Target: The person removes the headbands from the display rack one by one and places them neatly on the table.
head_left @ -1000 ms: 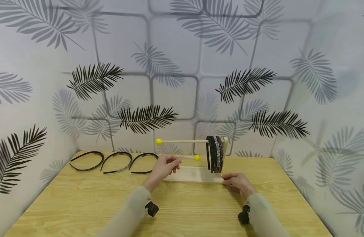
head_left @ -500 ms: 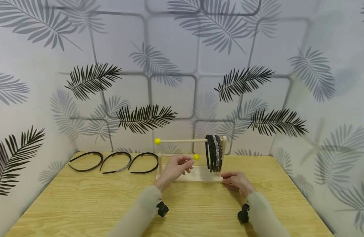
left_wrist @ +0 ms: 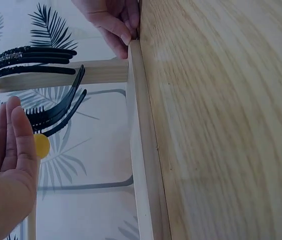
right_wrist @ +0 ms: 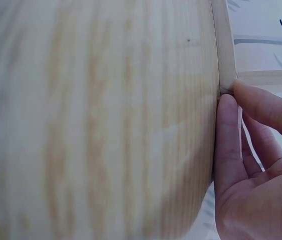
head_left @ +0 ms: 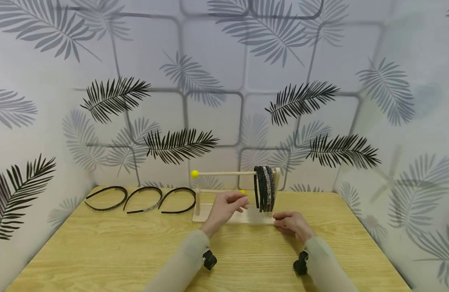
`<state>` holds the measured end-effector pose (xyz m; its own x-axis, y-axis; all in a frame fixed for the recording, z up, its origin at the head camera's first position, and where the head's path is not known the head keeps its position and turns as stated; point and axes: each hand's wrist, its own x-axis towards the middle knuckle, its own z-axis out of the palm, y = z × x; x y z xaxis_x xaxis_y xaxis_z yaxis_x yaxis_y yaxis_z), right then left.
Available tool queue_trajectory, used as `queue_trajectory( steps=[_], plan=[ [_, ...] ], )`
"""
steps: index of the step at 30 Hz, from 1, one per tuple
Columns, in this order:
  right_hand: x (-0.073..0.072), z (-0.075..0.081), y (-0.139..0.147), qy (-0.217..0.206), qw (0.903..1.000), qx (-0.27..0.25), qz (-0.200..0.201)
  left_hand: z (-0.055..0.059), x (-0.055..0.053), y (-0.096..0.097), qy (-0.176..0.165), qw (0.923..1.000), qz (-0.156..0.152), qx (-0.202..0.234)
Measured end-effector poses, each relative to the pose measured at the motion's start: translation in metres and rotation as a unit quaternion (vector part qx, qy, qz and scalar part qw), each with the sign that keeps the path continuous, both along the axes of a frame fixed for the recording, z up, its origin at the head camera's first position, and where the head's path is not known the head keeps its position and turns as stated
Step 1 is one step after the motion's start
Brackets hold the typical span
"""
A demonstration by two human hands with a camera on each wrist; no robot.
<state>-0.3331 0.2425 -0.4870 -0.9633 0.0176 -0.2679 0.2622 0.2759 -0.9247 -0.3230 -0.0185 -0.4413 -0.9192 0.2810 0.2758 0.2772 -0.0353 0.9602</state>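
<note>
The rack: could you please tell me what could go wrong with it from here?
The hung headbands crowd the right end of the rack, so it might shift or tip if the right hand, pinching its bottom corner there, lets go. The left hand is close to the lower ball and these headbands, so a careless move could bump them.

The head camera looks forward and down from behind the left hand (head_left: 224,210) and right hand (head_left: 293,225), well back, with the wall (head_left: 217,117) beyond them. The left wrist camera, tilted sideways, looks past its nearby hand toward the right one. The right wrist camera looks closely along the tabletop (right_wrist: 115,130) at its own hand. All three share the right hand at the rack base (head_left: 255,217).
</note>
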Motion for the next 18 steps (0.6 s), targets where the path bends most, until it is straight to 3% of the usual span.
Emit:
queue_trajectory(
  steps=[6, 18],
  plan=[
    [-0.002, 0.0, 0.001, -0.001, 1.0, -0.003, -0.004, 0.006, 0.001, 0.014, 0.002, 1.0, 0.006, 0.001],
    [-0.003, 0.0, -0.001, -0.004, 0.9998, 0.004, -0.016, 0.007, 0.003, 0.034, -0.002, 0.9997, 0.024, 0.001]
  ],
)
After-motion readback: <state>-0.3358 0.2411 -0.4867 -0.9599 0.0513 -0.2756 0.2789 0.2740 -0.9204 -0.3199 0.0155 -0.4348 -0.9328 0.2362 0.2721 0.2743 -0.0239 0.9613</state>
